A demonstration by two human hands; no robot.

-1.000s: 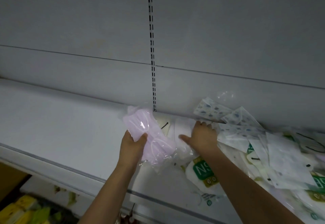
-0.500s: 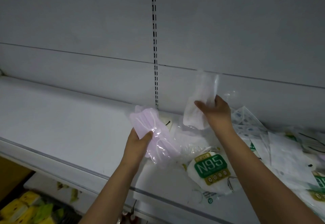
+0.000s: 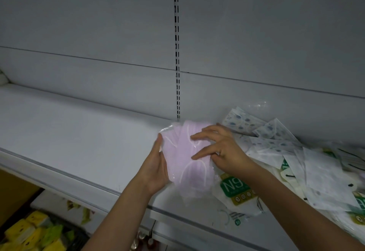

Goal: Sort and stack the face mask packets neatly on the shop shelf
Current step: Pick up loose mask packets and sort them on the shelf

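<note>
Head: hands (image 3: 189, 158) hold pink packet (image 3: 187, 164) lengthwise front-to-back.

Both bare forearms reach forward and up. Left hand (image 3: 156, 169) edge-on, palm facing right, thumb up, fingers hidden. Right hand (image 3: 223, 152) palm down, fingers spread, pointing left, nearly straight.
</note>
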